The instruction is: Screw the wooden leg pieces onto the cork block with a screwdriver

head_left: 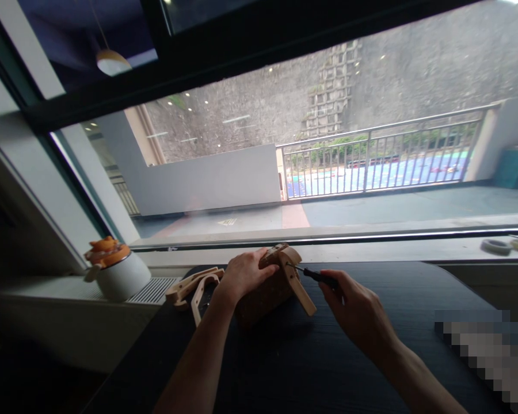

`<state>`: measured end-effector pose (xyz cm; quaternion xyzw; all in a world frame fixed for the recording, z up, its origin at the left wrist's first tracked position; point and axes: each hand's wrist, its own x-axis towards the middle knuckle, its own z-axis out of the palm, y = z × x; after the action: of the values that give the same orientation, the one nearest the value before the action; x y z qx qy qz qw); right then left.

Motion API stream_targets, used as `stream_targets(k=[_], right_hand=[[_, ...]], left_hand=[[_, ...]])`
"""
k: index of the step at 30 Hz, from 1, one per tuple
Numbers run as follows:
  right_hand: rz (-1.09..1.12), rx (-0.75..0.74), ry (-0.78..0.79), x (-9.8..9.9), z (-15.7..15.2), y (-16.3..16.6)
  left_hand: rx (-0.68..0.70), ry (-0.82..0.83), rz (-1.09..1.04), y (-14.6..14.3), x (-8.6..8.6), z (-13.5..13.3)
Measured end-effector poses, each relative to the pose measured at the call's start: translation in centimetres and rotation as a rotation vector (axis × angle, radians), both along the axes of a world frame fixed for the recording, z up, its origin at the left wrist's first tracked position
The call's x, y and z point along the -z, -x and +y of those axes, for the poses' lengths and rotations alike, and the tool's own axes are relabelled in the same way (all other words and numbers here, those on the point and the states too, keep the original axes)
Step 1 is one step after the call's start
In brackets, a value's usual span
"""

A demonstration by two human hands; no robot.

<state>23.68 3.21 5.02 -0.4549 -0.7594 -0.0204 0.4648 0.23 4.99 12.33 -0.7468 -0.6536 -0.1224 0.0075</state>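
Observation:
My left hand (242, 276) is closed over the top of a brown wooden block-shaped piece (263, 296) that rests on the dark table (311, 356). A pale wooden strip (297, 279) leans against the block's right side. My right hand (354, 307) grips a small dark-handled screwdriver (316, 275), whose tip meets the upper end of the pale strip. Both forearms reach in from the bottom edge.
Two loose pale wooden curved parts (194, 284) lie left of the block. A white pot with an orange lid (114, 269) stands on the sill at left. Rolls of tape (496, 246) sit on the sill at right. A blurred-out patch (487, 351) covers the table's right corner.

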Motion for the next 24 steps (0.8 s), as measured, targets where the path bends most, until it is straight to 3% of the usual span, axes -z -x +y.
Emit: stream_targets(k=[7, 13, 17, 24], right_hand=[[-0.02, 0.058, 0.095, -0.38, -0.17, -0.28], [0.027, 0.024, 0.109, -0.62, -0.44, 0.05], [0.038, -0.043, 0.056, -0.64, -0.45, 0.16], [0.007, 0.0, 0.017, -0.69, -0.34, -0.24]], left_hand=[[0.051, -0.03, 0.003, 0.11, -0.01, -0.09], [0.001, -0.032, 0.01, 0.11, 0.11, -0.12], [-0.011, -0.029, 0.015, 0.08, 0.18, -0.13], [-0.01, -0.009, -0.004, 0.01, -0.05, -0.12]])
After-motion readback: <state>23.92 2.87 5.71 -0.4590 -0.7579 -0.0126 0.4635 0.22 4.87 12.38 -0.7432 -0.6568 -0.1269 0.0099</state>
